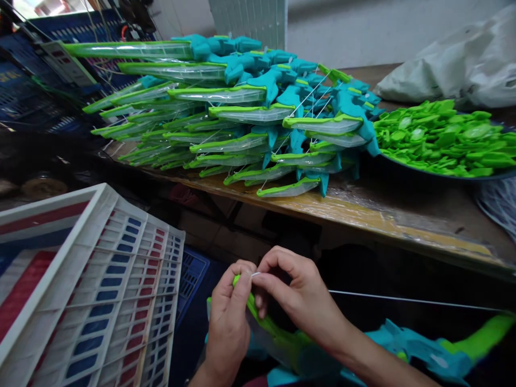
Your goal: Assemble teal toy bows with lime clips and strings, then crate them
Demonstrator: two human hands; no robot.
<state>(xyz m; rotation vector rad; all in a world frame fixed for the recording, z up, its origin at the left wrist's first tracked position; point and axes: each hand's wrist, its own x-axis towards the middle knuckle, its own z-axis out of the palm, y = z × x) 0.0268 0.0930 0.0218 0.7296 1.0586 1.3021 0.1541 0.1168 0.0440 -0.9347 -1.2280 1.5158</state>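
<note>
The toy bow, green and teal, lies low in front of the person, below the edge of the table and well under the pile of bows. Its far end reaches out to the right of the picture. The left hand has its grip closed around the green tip of the bow, with the thumb pressed on top. I think this is to keep the tip steady and turned upward. The right hand touches the left one. Its grip is pressed together, thumb and forefinger pinching the thin white string just at the tip. The string runs tight from there to the right, probably because the other end is already fixed on the bow. I cannot see this end clearly.

The pile of bows is spread like a fan on the table, each one with its own string. This way probably stops them from tangling. To the right of the pile stands a dark dish full of small green pieces, and behind that lies a white bag. To the left of the pile are dark blue crates. Below the pile, on the left, a white crate leans close to the left hand, with a blue crate beside it. This leaves only little room for the left elbow.
</note>
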